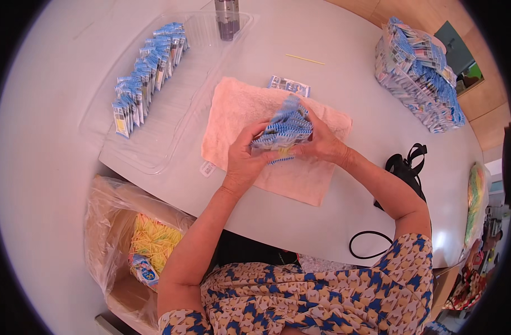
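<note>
Between my two hands, above a pink towel (233, 120), is a bundle of small blue-and-white packets (289, 125). My left hand (247, 148) closes on the bundle's left side, and my right hand (324, 142) grips its right side. Something yellow shows at the bundle's lower edge by my thumbs; I cannot make out what it is. One flat packet (289, 85) lies at the towel's far edge, just beyond the bundle. Part of another striped edge peeks out below my hands.
A clear plastic tray (183, 125) at the left holds a row of similar packets (149, 72). A full clear bin of packets (417, 78) stands far right. A dark bottle (227, 19), a yellow stick (304, 58), a black bag (403, 170) and a lined carton (113, 223) with yellow strips surround the work.
</note>
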Motion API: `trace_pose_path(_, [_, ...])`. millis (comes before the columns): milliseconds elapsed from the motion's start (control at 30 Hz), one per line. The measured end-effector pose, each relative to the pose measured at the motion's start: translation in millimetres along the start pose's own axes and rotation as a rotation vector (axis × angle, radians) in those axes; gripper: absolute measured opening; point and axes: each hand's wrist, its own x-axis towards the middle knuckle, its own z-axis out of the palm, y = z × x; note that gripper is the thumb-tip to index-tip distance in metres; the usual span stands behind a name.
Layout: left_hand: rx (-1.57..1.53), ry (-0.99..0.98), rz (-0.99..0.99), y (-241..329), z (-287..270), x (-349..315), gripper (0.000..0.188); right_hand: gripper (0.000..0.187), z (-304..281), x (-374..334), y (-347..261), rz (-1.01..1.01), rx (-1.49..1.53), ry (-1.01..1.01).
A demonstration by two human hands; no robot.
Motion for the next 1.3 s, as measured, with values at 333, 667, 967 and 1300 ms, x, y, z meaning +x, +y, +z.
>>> trace_pose_path(333, [0.513, -0.104, 0.087, 14, -27, -16, 0.061, 0.09, 1, 8, -5, 0.115, -0.014, -0.077])
trace_pose_path(667, [0.678, 0.266, 0.339, 22, -12, -19, 0.019, 0.085, 5, -1, -6, 0.099, 0.048, -0.03])
trace_pose_path(967, [-0.399, 0.395, -0.073, 20, -4, -6, 0.03, 0.084, 9, 4, -2, 0.031, -0.163, -0.041])
trace_pose_path(1300, [0.151, 0.303, -0.041, -3, -9, -7, 0.021, 0.066, 15, 2, -11, 0.062, -0.136, -0.03])
